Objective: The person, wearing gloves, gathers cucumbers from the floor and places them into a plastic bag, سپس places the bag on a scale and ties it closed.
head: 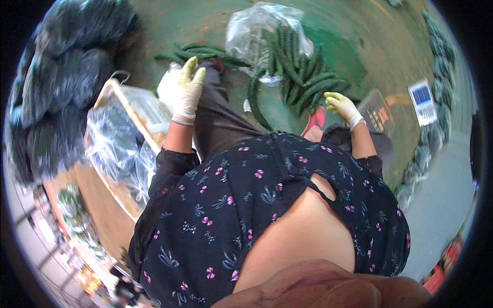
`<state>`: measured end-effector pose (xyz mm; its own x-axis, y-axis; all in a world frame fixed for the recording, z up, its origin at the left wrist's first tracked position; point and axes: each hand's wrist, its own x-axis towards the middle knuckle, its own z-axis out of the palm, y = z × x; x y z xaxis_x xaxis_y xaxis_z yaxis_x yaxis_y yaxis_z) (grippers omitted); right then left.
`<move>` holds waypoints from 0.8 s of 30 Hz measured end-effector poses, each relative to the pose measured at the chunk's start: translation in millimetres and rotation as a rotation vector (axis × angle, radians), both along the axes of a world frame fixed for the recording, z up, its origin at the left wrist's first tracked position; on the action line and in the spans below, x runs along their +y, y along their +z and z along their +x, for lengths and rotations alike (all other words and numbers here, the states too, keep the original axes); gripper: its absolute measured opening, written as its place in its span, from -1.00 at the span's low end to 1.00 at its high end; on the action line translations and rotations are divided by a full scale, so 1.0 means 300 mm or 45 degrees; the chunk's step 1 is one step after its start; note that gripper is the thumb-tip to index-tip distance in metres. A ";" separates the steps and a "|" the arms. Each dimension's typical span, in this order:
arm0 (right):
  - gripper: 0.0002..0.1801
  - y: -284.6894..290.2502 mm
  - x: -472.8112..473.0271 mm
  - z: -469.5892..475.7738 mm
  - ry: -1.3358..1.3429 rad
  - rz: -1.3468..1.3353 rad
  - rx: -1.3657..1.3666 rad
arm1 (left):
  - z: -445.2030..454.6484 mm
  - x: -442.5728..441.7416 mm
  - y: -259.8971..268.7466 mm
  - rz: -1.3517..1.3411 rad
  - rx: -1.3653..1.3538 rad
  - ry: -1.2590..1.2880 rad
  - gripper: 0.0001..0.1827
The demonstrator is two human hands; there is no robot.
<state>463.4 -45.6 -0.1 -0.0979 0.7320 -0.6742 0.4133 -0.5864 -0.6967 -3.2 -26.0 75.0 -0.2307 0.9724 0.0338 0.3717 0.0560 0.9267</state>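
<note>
My left hand, in a pale thin glove, is raised above my dark trouser leg with its fingers apart and nothing in it. My right hand, gloved alike, has its fingers loosely bent beside a heap of long green cucumbers; no held thing shows. A clear plastic bag lies on the green floor, against the heap. More cucumbers lie just beyond my left hand. One long curved cucumber lies apart, between my legs. White sheet-like material shows beside my left hand.
At left stands a crate with clear plastic bags in it. Large stacked bags of dark green produce rise beyond it. A row of bagged produce and a printed white sheet are at right. A person shows at lower left.
</note>
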 end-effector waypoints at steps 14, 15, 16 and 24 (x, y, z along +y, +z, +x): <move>-0.64 -0.087 0.026 -0.113 0.233 -0.189 0.084 | -0.278 -0.492 -0.762 -0.459 -0.147 0.832 -0.64; -0.66 -0.108 0.009 -0.089 0.203 -0.195 0.089 | -0.223 -0.469 -0.730 -0.496 -0.160 0.810 -0.64; -0.66 -0.115 -0.018 -0.068 0.165 -0.214 0.046 | -0.131 -0.402 -0.609 -0.631 0.414 0.542 -0.57; -0.61 -0.197 -0.037 -0.009 0.284 0.054 0.050 | -0.231 -0.390 -0.618 -1.313 1.332 -0.499 -0.52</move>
<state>460.6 -56.9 -59.3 -0.2864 0.7168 -0.6358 0.5015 -0.4533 -0.7369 -72.6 -143.0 -110.6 -0.2643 0.6651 -0.6984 0.9614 0.2394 -0.1359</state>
